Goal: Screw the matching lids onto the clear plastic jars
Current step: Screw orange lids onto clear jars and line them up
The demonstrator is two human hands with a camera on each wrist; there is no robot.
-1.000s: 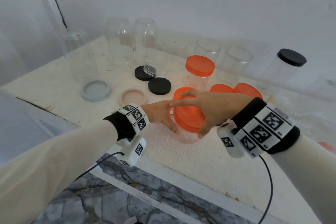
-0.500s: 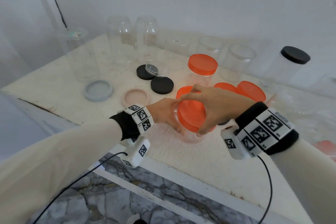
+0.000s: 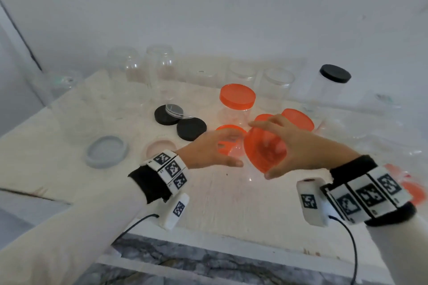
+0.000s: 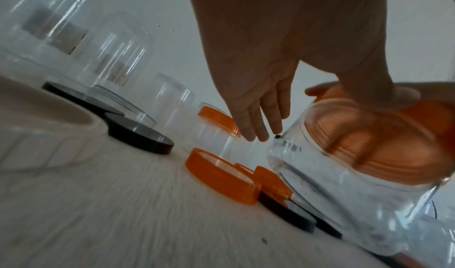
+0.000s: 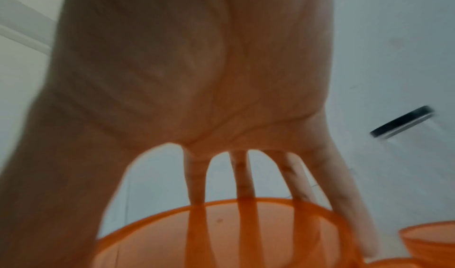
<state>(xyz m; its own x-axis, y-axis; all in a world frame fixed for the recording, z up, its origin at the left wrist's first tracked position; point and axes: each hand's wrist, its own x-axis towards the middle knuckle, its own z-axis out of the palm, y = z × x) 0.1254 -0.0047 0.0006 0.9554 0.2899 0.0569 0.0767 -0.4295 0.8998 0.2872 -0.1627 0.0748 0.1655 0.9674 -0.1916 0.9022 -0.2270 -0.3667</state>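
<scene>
While the right hand (image 3: 298, 146) clasps the tilted orange lid (image 3: 264, 150) by its rim at centre frame, the left hand (image 3: 208, 150) hangs relaxed beside the jar (image 4: 344, 184); light, slick plastic, I'd guess, best gripped by the rim.

- The clear jar (image 3: 249, 169) under the orange lid (image 3: 264, 150) is nearly invisible in the head view, its base hidden behind the right hand (image 3: 298, 146).
- In the right wrist view, motion blur softens the right hand's fingers (image 5: 243, 174); the lid's lower half is cut off by the bottom edge.
- An orange smear (image 3: 410, 190) beyond the right wristband is too blurred to identify.
</scene>
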